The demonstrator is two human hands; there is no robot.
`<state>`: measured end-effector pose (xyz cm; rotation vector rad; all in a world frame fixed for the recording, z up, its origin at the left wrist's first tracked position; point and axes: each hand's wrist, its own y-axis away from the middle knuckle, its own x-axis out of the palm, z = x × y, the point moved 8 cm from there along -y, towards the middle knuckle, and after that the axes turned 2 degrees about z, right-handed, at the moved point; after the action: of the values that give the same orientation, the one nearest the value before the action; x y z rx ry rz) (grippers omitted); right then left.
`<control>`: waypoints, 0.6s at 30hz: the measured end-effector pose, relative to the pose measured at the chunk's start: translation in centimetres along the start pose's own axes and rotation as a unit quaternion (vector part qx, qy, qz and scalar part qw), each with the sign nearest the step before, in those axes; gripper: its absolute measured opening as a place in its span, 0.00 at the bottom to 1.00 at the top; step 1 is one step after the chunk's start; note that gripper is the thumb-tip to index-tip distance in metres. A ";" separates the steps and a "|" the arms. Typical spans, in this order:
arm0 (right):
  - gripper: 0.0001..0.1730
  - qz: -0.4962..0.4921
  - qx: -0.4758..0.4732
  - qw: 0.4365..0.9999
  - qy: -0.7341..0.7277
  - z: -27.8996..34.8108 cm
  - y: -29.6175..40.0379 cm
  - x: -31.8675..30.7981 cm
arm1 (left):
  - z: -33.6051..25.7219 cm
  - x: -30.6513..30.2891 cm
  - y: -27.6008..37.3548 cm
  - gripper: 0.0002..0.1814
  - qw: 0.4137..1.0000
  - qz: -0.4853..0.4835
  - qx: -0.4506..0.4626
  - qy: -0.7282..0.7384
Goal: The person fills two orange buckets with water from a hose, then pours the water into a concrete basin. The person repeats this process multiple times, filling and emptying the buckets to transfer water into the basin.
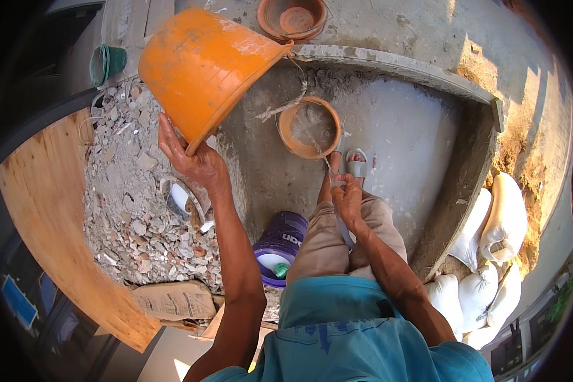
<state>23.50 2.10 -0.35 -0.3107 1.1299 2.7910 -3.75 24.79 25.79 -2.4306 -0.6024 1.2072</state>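
A large orange bucket (205,67) is tilted on its side, its mouth facing down and to the right. My left hand (198,164) grips its lower rim. A knotted rope handle (286,104) hangs from the far side of that rim. Below it, a smaller orange bucket (334,117) stands on the wet grey floor, with murky grey contents. My right hand (347,200) is closed on the cord handle (328,162) of this smaller bucket. A pale, translucent strip (344,227) hangs below the hand; whether it is held too is unclear.
A raised board edge (391,59) bounds the wet floor. Rubble (143,191) lies left, beside a plywood sheet (52,200). A purple bucket (284,231) lies near my legs. White sacks (477,289) and sand (535,153) are right. Green buckets (107,64) and reddish-orange tubs (291,36) stand beyond.
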 end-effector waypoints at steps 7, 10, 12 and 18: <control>0.28 0.041 -0.005 0.998 0.038 1.5 0.2 0.7 | 8.9 11.6 2.5 0.20 0.812 0.094 -0.457 0.351; 0.27 0.036 -0.014 0.999 -0.001 1.4 0.3 0.9 | 8.8 16.7 2.8 0.21 0.724 0.047 -0.560 0.399; 0.26 0.033 -0.010 0.999 -0.028 1.3 0.1 1.2 | 9.4 19.4 1.7 0.24 0.703 0.058 -0.567 0.426; 0.23 0.024 -0.007 0.998 -0.060 1.1 0.5 1.1 | 9.5 26.5 -2.7 0.25 0.677 0.075 -0.552 0.481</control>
<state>22.17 2.55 0.52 -0.1165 1.1061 2.8161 2.32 42.08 4.28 -3.4970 -0.8861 -0.8869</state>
